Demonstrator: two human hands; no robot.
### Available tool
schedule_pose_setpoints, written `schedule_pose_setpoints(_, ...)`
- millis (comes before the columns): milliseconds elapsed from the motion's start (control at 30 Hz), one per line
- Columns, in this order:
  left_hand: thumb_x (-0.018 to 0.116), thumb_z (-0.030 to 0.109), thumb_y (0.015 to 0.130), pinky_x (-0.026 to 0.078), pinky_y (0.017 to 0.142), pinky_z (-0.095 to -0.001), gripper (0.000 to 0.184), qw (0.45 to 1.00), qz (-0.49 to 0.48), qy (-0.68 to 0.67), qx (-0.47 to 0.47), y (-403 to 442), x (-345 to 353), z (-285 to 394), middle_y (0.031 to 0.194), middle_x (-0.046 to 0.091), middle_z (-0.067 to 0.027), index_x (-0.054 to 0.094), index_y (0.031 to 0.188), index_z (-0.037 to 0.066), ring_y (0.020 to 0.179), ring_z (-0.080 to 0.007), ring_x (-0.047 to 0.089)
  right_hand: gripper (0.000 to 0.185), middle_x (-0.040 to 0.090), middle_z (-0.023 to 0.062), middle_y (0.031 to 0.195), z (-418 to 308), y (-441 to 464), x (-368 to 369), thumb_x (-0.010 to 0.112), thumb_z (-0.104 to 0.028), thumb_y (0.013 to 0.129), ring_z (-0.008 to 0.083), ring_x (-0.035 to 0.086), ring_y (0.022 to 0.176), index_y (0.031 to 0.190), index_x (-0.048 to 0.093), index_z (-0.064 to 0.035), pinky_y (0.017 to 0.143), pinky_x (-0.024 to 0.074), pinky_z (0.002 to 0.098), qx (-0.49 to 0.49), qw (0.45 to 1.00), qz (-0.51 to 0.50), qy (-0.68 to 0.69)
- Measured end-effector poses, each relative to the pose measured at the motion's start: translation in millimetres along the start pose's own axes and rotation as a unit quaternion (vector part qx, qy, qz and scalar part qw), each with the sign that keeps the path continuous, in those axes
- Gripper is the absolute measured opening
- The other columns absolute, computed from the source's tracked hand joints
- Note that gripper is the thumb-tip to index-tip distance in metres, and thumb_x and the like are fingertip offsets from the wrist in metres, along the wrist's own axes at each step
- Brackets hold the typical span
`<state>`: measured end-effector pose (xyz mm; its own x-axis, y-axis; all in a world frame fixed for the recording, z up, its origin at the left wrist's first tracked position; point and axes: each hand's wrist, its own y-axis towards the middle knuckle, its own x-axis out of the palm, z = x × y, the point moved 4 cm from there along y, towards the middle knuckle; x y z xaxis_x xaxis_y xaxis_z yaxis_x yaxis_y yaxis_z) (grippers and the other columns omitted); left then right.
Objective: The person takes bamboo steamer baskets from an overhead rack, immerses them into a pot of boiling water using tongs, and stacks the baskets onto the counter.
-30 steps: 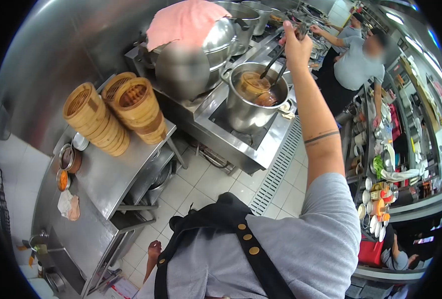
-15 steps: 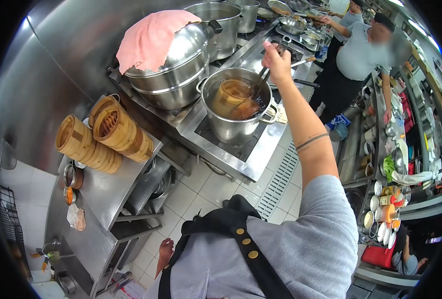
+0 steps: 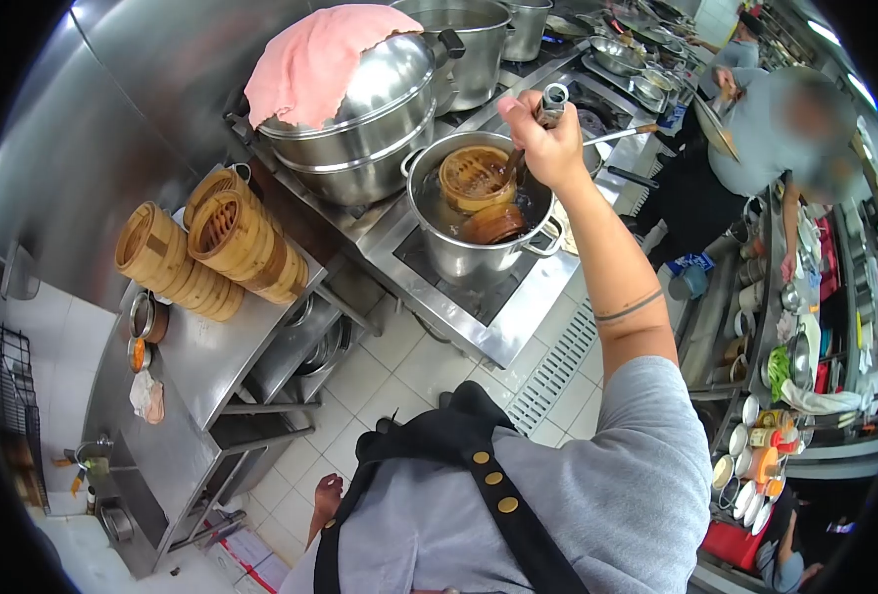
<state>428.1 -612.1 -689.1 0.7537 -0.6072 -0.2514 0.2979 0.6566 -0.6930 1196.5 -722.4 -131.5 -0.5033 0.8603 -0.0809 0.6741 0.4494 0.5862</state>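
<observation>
My right hand [image 3: 550, 144] is closed around the upper end of metal tongs [image 3: 554, 99], held upright over a steel pot [image 3: 464, 259]. The lower part of the tongs goes down into the pot, and the tips are hidden. Dark liquid fills the pot. A pale bamboo steamer basket [image 3: 478, 180] sits in it, tilted with its slatted inside showing. In front of that lies a darker, reddish-brown round basket [image 3: 492, 225], partly under the liquid. My left hand [image 3: 328, 493] hangs low beside my apron, fingers loosely bent and apart, with nothing visible in it.
A large steamer pot [image 3: 350, 163] with a pink cloth [image 3: 325, 59] on its lid stands behind. Stacked bamboo baskets [image 3: 246, 243] occupy the steel table [image 3: 216, 371] at left. A co-worker [image 3: 785, 129] stands at right, beside a counter of jars. A drain grate [image 3: 558, 371] crosses the floor.
My right hand has shifted slightly, turning the tongs so their end faces me. The pale basket has tipped to show more of its inside, and the darker one shows more clearly.
</observation>
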Motion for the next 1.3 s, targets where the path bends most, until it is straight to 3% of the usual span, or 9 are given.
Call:
schedule_pose_setpoints(167,0.067,0.017,0.088,0.047,0.058,-0.0266,0.03,0.999,0.026,0.002,-0.034,-3.3,17.7,5.7,0.08,0.065,-0.0025,0.063,0.115,0.004,0.07,-0.0108,0.058,0.042,0.042,-0.0003,0.053,-46.2,-11.9,11.8,0.069,-0.019,0.089,0.0099,0.036,0.05,0.057,0.044,-0.0042,0.049,0.0298,0.0294,-0.108,0.988,-0.095,-0.058)
schedule_pose_setpoints(233,0.068,0.019,0.088,0.047,0.057,-0.0277,0.033,0.988,0.02,0.147,-0.03,-12.5,21.7,18.8,0.08,0.064,-0.0037,0.063,0.116,0.004,0.069,-0.0119,0.059,0.04,0.044,0.0018,0.053,-58.1,-14.0,11.2,0.067,-0.014,0.088,0.0118,0.038,0.047,0.057,0.043,-0.0031,0.047,0.029,0.0308,-0.143,0.979,-0.124,-0.069)
schedule_pose_setpoints(467,0.07,0.022,0.087,0.045,0.052,-0.0291,0.036,1.0,0.005,0.006,-0.003,-41.5,35.3,49.5,0.074,0.062,-0.0031,0.064,0.118,0.008,0.062,-0.0122,0.056,0.039,0.044,0.005,0.051,-95.7,-23.0,-5.0,0.069,-0.004,0.084,0.0186,0.041,0.041,0.056,0.041,-0.004,0.043,0.0293,0.0328,-0.299,0.939,-0.16,-0.053)
schedule_pose_setpoints(667,0.068,0.022,0.088,0.04,0.045,-0.0267,0.034,0.999,0.013,-0.045,-0.028,-22.2,33.5,24.8,0.068,0.057,-0.0009,0.063,0.119,0.009,0.052,-0.0105,0.049,0.036,0.048,0.0041,0.051,-111.2,-27.3,-17.7,0.068,-0.005,0.083,0.0183,0.047,0.041,0.058,0.042,-0.0059,0.044,0.0356,0.0291,-0.341,0.93,-0.138,0.006)
schedule_pose_setpoints(967,0.069,0.024,0.089,0.041,0.046,-0.027,0.036,0.999,-0.016,0.02,-0.04,-55.3,39.3,81.8,0.073,0.058,-0.0012,0.061,0.12,0.009,0.055,-0.0111,0.051,0.038,0.046,0.0053,0.051,-99.6,-41.2,-28.8,0.067,-0.005,0.085,0.0184,0.043,0.041,0.058,0.04,-0.0044,0.044,0.0328,0.0312,-0.316,0.941,-0.098,-0.067)
schedule_pose_setpoints(1100,0.067,0.023,0.09,0.043,0.047,-0.0274,0.036,0.991,-0.109,0.036,0.061,25.6,12.5,-0.1,0.074,0.06,-0.0023,0.061,0.122,0.008,0.057,-0.0117,0.054,0.036,0.049,0.0061,0.054,-67.9,-41.3,-26.5,0.066,-0.006,0.087,0.0161,0.044,0.045,0.059,0.044,-0.0029,0.047,0.0344,0.0308,-0.235,0.966,-0.078,-0.078)
schedule_pose_setpoints(1167,0.066,0.022,0.091,0.046,0.049,-0.0278,0.037,0.904,-0.059,0.253,0.341,-0.1,13.8,37.4,0.08,0.062,-0.0034,0.061,0.123,0.007,0.06,-0.0119,0.055,0.036,0.049,0.0048,0.056,-50.8,-41.0,-26.9,0.063,-0.006,0.09,0.0127,0.042,0.049,0.061,0.041,-0.0038,0.049,0.0336,0.0292,-0.178,0.978,-0.076,-0.084)
schedule_pose_setpoints(1267,0.066,0.023,0.091,0.046,0.051,-0.0279,0.037,0.986,-0.019,0.165,-0.025,-67.4,45.6,139.0,0.084,0.063,-0.0035,0.061,0.124,0.007,0.062,-0.0114,0.055,0.04,0.046,0.0039,0.051,-33.5,-41.0,-24.8,0.068,-0.013,0.089,0.0124,0.039,0.046,0.057,0.046,-0.0028,0.046,0.0325,0.0307,-0.155,0.987,-0.011,-0.032)
schedule_pose_setpoints(1300,0.066,0.024,0.091,0.046,0.051,-0.0278,0.038,0.988,-0.018,0.155,-0.014,-66.9,47.0,141.8,0.084,0.062,-0.0031,0.06,0.124,0.007,0.061,-0.011,0.054,0.04,0.046,0.0039,0.051,-28.7,-41.9,-23.3,0.068,-0.013,0.089,0.0124,0.039,0.046,0.057,0.046,-0.0028,0.046,0.0325,0.0307,-0.157,0.987,-0.01,-0.033)
